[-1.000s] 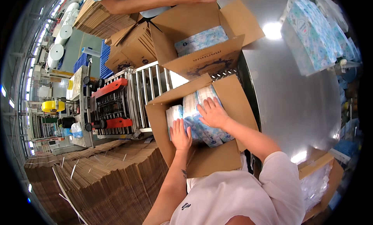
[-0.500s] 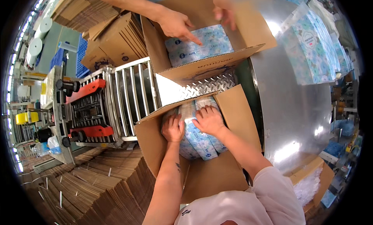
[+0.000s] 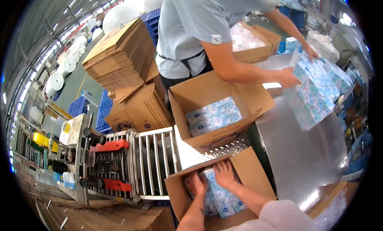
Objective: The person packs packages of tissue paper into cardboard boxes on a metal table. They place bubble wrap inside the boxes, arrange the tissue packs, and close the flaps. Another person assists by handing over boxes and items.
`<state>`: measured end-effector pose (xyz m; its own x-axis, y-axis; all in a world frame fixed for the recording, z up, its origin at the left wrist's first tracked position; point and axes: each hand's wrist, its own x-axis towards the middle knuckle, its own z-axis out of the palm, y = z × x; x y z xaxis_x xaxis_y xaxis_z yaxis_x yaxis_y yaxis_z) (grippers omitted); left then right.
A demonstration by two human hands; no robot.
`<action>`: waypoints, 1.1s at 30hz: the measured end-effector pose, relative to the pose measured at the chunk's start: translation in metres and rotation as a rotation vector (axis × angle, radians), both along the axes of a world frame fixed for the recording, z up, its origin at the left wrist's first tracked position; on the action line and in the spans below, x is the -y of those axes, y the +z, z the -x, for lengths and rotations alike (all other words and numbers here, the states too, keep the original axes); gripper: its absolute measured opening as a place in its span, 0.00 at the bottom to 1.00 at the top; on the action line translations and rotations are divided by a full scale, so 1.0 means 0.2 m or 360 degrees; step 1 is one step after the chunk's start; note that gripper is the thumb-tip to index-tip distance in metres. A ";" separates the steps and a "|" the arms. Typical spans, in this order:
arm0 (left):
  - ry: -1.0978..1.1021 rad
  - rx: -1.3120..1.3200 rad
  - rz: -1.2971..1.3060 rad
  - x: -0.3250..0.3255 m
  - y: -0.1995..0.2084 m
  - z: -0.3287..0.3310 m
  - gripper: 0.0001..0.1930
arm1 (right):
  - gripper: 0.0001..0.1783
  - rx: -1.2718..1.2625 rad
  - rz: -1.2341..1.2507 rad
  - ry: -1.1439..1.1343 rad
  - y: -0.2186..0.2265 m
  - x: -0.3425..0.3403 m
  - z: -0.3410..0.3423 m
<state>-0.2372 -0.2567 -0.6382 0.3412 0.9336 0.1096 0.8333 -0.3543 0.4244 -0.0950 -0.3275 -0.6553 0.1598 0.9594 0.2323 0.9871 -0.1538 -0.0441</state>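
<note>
An open cardboard box (image 3: 255, 171) stands in front of me with blue-and-white floral soft packs (image 3: 223, 195) side by side in it, probably tissue packs. My left hand (image 3: 196, 184) reaches down at the left of the packs, by the box wall; its fingers are apart but partly shadowed. My right hand (image 3: 225, 175) lies over the packs' far end, its fingers extended and touching the wrap. Farther off, a second open box (image 3: 219, 137) has similar packs (image 3: 215, 115) lying in its bottom. A co-worker (image 3: 191, 35) holds a large wrapped bundle (image 3: 315, 87) at the right with both hands.
A roller conveyor (image 3: 153, 163) with red parts adjoins the boxes on the left. A shiny metal table (image 3: 291, 151) runs along the right. Flattened cardboard stacks (image 3: 115, 59) stand at the far left, with more cardboard (image 3: 131, 221) at the near left.
My view has tilted up, bringing the co-worker's body into sight. The co-worker's hands have left the far box and now hold the bundle at the right. My hands stay at the packs.
</note>
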 end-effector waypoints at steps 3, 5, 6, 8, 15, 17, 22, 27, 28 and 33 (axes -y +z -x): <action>0.0043 -0.0185 0.0080 0.24 -0.12 0.06 0.28 | 0.36 -0.0193 0.0450 -0.0207 0.16 0.24 0.17; -0.0042 -0.0250 0.0082 0.23 -0.18 0.05 0.30 | 0.38 -0.0234 0.0623 -0.0144 0.05 0.30 0.18; -0.0104 -0.0261 0.0148 0.21 -0.19 0.06 0.31 | 0.38 -0.0251 0.0671 -0.0135 -0.02 0.28 0.18; -0.0166 -0.0233 0.0152 0.09 -0.27 0.04 0.32 | 0.38 -0.0243 0.0734 -0.0087 -0.12 0.22 0.16; -0.0534 -0.0423 0.0497 0.20 -0.34 0.09 0.37 | 0.23 -0.1535 0.1089 0.0332 0.14 0.21 -0.03; -0.0506 -0.0366 0.0630 0.27 -0.32 0.09 0.37 | 0.18 -0.1899 0.0002 0.0276 0.39 0.48 -0.05; -0.0409 0.0359 0.1019 0.43 -0.11 -0.25 0.34 | 0.13 -0.0860 -0.0572 -0.0946 0.87 1.49 -0.44; -0.0328 0.0754 0.2205 0.62 0.07 -0.58 0.25 | 0.22 0.0430 -0.0632 -0.2460 0.71 2.89 -0.37; -0.0418 0.0709 0.2141 0.67 0.05 -0.62 0.23 | 0.27 0.0551 -0.0585 -0.2803 0.68 3.12 -0.24; -0.0599 0.0503 0.2099 0.62 0.06 -0.73 0.19 | 0.39 -0.0487 -0.0053 -0.3479 0.79 3.09 0.19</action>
<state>-0.0902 -0.3815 -0.6262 0.7158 0.2683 -0.6447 0.5875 0.2678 0.7637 -0.1332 -0.9450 -0.4983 0.6923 -0.7215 0.0052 -0.7135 -0.6856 -0.1445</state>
